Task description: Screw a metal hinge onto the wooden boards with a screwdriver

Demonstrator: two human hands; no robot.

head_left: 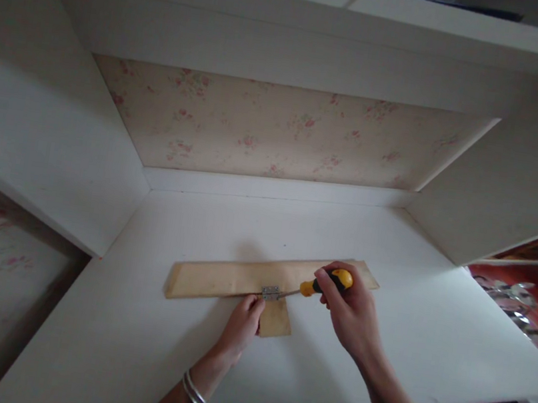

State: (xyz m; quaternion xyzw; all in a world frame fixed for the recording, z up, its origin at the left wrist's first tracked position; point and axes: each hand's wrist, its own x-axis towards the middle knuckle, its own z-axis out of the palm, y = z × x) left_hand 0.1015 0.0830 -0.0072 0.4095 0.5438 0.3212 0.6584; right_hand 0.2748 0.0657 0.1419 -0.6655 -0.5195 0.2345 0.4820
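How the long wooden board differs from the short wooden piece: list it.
The long wooden board runs sideways; the short wooden piece juts toward the camera. The board extends well past the piece on both sides. Both are pale and meet at the metal hinge.

The right grip [353, 308] hides part of the yellow-and-black screwdriver [317, 286] and a stretch of the long pale wooden board [217, 276], while the left grip [241, 324] covers the left edge of the short pale wooden piece [278, 322]. On the small grey metal hinge [270, 292] the holes and screws are too small to tell apart, as is where exactly the screwdriver's tip sits. The bottom edge cuts off both forearms and the white surface [125, 348], and the shiny silvery objects [519, 306] at far right are too blurred to name.
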